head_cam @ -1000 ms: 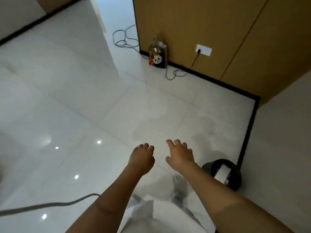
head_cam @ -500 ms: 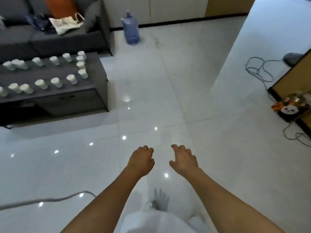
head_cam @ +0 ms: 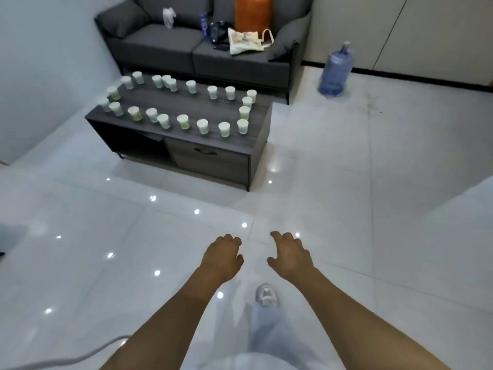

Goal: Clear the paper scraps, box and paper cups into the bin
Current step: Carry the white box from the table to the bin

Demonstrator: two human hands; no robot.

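Several white paper cups [head_cam: 202, 126] stand in a ring along the edges of a dark low table [head_cam: 213, 156] ahead and to the left. My left hand [head_cam: 221, 259] and my right hand [head_cam: 289, 253] hang side by side in front of me over the floor, fingers loosely curled, holding nothing. Both are well short of the table. No bin, box or paper scraps are in view.
A grey sofa [head_cam: 202, 46] with bags and an orange cushion stands behind the table. A blue water jug [head_cam: 336, 70] sits on the floor at the right. A grey cable [head_cam: 66, 359] lies at the lower left. White tiled floor spreads between me and the table.
The view has swung left, from the wooden wall corner with the black bin to the table and sofa, now nearer and centred. Both hands stay empty in front of me.
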